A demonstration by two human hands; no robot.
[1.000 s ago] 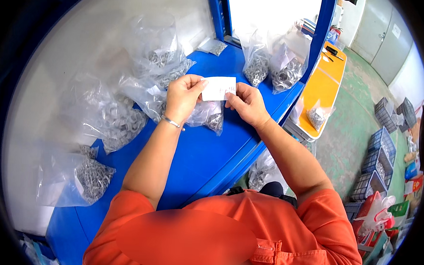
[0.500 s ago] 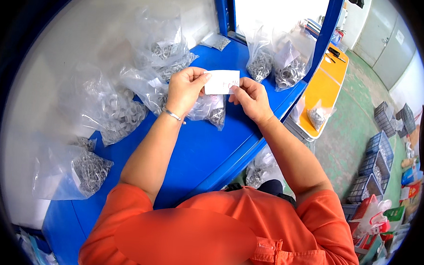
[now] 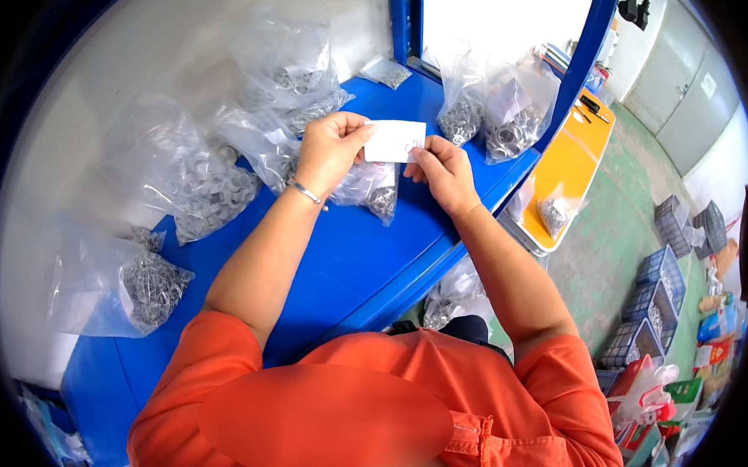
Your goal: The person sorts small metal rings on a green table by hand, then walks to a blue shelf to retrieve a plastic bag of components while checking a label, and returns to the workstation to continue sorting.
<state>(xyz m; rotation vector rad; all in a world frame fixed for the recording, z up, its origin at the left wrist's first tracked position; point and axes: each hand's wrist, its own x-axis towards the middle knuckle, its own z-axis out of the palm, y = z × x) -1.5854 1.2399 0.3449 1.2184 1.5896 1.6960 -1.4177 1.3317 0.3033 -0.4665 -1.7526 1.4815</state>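
A small white paper card (image 3: 391, 140) with handwriting near its right end is held up over the blue table (image 3: 306, 264). My left hand (image 3: 332, 152) pinches its left edge between thumb and fingers. At the other end my right hand (image 3: 443, 170) grips the lower right corner, the thumb covering part of the writing. Just below and behind the card lies a clear plastic bag of small metal parts (image 3: 381, 199). Another clear bag (image 3: 257, 141) sits behind my left wrist.
More bags of metal rings and parts stand along the wall, including one bag (image 3: 156, 291) at left and another bag (image 3: 512, 127) at the far right corner. An orange table (image 3: 574, 150) adjoins on the right. Blue crates (image 3: 659, 288) stand on the green floor.
Both hands still hold the card in nearly the same spot. The view has shifted slightly, and my right thumb now covers a little more of the writing.
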